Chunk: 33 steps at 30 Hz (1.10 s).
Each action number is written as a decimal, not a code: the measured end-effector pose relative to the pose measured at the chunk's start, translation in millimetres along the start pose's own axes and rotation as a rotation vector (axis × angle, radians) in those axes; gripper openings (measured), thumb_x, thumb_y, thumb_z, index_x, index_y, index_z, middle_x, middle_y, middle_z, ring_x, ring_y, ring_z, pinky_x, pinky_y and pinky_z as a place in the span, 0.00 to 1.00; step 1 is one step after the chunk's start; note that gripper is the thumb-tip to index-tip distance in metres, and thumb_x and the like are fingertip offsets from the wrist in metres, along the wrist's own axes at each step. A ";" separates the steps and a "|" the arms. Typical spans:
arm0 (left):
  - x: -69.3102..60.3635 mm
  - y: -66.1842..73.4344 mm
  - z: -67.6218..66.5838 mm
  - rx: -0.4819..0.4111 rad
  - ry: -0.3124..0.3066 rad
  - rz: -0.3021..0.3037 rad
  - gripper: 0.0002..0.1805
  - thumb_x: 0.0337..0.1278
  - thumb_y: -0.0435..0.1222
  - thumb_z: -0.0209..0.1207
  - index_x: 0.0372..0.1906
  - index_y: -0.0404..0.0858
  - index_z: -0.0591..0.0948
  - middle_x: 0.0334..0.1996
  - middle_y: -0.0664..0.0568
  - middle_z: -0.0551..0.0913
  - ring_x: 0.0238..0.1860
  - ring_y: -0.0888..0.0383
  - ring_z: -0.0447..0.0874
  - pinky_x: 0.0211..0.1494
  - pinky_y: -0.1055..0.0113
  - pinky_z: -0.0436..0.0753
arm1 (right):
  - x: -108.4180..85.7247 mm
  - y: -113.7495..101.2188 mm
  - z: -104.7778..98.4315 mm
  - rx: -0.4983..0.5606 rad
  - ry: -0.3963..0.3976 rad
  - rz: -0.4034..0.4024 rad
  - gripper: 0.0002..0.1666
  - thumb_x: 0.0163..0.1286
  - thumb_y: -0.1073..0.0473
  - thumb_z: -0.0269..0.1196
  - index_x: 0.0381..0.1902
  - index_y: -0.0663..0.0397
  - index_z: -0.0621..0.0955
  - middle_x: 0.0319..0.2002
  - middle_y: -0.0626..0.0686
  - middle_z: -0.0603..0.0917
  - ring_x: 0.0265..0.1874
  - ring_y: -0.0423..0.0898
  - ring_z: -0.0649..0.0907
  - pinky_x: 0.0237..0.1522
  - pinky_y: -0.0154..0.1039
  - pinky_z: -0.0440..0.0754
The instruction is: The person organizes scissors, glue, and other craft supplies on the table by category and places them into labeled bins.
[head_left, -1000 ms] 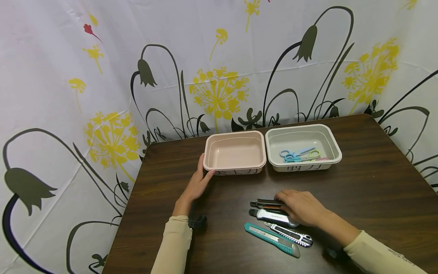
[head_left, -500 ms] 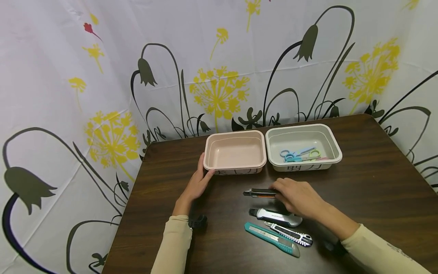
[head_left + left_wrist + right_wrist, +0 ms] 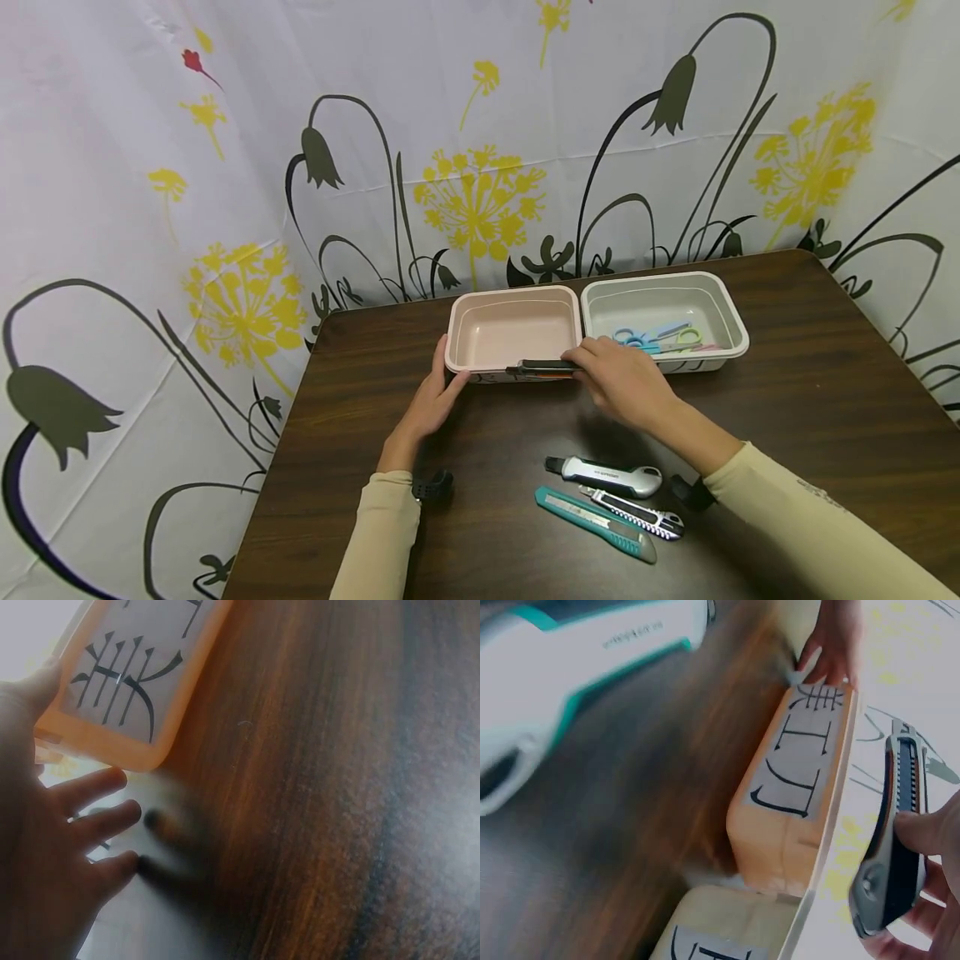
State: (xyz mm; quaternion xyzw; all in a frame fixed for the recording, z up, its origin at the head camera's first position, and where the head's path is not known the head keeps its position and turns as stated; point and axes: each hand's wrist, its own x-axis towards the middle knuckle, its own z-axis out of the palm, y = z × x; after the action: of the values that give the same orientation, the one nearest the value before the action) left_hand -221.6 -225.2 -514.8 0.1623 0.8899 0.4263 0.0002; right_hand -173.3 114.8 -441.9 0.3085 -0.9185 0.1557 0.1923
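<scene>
The pink bin [image 3: 517, 329] stands at the table's back edge with its inside bare. At its left end my left hand [image 3: 429, 404] rests, thumb at the front rim and fingers along the side, fairly straight. My right hand [image 3: 626, 379] pinches a black and grey utility knife [image 3: 543, 366] by its right end, over the bin's front rim. In the right wrist view the thumb of my right hand [image 3: 934, 862] lies on the knife [image 3: 900, 825]. Left wrist view: my left hand [image 3: 71, 817] is spread beside the bin [image 3: 161, 742].
Right of the pink bin stands a light grey bin [image 3: 660, 292] holding several scissors [image 3: 645, 343]. Nearer on the table lie a white and black knife [image 3: 603, 475], a silver and black knife [image 3: 637, 514] and a teal knife [image 3: 592, 523]. A patterned curtain [image 3: 480, 125] hangs behind.
The right hand has lifted the black and grey knife from beside the other knives and carried it back to the pink bin's front rim. The left hand has stayed in place.
</scene>
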 end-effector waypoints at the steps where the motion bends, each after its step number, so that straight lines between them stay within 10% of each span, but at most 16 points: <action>1: -0.2 0.0 0.1 0.003 -0.001 -0.003 0.43 0.73 0.49 0.51 0.79 0.56 0.38 0.77 0.49 0.52 0.72 0.48 0.58 0.70 0.44 0.59 | 3.7 1.2 1.4 -0.007 0.007 0.002 0.15 0.67 0.60 0.65 0.51 0.49 0.83 0.40 0.48 0.82 0.36 0.47 0.81 0.27 0.42 0.77; 15: -0.1 0.3 -0.2 0.005 0.001 -0.005 0.44 0.72 0.49 0.52 0.79 0.53 0.39 0.76 0.46 0.53 0.72 0.45 0.58 0.69 0.43 0.60 | 36.0 10.3 28.8 -0.110 -0.049 0.039 0.14 0.67 0.61 0.63 0.50 0.50 0.84 0.40 0.51 0.83 0.40 0.51 0.80 0.34 0.47 0.77; 33: 0.4 0.1 -0.6 0.001 -0.007 -0.018 0.44 0.72 0.50 0.51 0.79 0.57 0.37 0.77 0.50 0.51 0.73 0.49 0.57 0.70 0.45 0.59 | 65.2 10.6 49.3 0.160 -0.156 0.090 0.12 0.64 0.66 0.65 0.46 0.57 0.86 0.40 0.54 0.85 0.42 0.53 0.82 0.48 0.48 0.78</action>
State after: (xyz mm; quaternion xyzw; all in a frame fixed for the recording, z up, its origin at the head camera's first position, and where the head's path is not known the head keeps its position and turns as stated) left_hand -222.0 -225.5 -514.2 0.1559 0.8916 0.4250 0.0070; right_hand -240.6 69.8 -457.6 0.2923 -0.9282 0.2126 0.0877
